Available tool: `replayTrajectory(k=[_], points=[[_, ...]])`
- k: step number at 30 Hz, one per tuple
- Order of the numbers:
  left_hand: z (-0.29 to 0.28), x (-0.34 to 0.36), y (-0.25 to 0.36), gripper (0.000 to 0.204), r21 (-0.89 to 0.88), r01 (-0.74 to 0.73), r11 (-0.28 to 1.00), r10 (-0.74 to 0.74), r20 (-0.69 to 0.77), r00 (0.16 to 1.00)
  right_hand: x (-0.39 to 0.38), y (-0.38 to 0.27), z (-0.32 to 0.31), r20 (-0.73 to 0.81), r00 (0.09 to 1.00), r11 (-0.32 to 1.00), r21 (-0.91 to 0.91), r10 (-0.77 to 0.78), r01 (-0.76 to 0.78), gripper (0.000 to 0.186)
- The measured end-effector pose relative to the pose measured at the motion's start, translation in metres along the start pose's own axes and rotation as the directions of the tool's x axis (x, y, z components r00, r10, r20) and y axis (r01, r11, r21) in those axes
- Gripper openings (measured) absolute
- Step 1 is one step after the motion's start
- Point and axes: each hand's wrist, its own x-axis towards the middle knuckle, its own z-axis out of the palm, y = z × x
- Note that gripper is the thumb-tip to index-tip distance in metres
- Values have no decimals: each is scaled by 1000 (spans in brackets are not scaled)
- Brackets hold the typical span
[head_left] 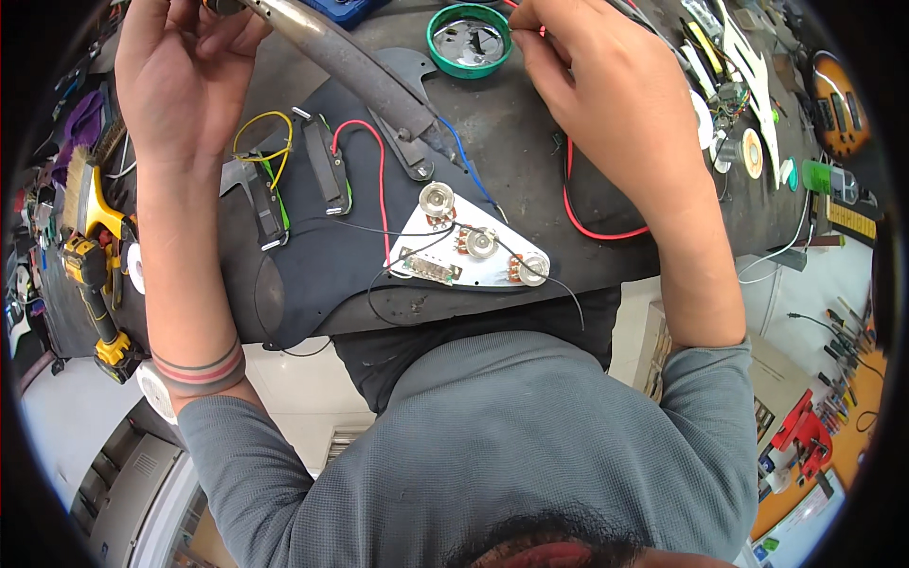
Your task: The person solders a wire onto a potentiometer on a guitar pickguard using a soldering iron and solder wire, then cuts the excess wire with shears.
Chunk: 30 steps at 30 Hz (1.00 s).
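My left hand is at the top left, its fingers curled at the handle of a large soldering iron, partly cut off by the picture's upper edge. The iron's worn metal barrel slants down over a dark guitar pickguard. Two pickups lie there, with yellow, red and blue wires. Near the table's front edge, a triangular silver plate carries several round potentiometers. My right hand pinches a thin red wire beside a teal dish with shiny grey contents.
A yellow-handled brush and yellow-black cordless drill are at the left. Red and black cable curves under my right forearm. Clutter, a solder spool and a sunburst guitar body are at the right.
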Motion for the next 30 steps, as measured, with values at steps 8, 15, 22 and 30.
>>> replayTrajectory(k=[8, 15, 22, 30], points=[[-7, 6, 5, 34, -11, -18, 1000, 18, 76, 997, 3, 9, 1, 21, 999, 998, -53, -27, 28, 11], [-9, -1, 0, 35, -33, 36, 999, -33, 95, 995, -51, -20, -16, 46, 956, 855, 436, 291, -281, 7], [30, -27, -4, 34, 214, -47, 976, 11, 165, 986, -108, -42, -5, 140, 927, 700, 619, 347, -356, 5], [33, -32, -3, 36, 261, -43, 964, -26, 257, 966, -112, -46, 3, 113, 928, 731, 585, 355, -351, 7]])
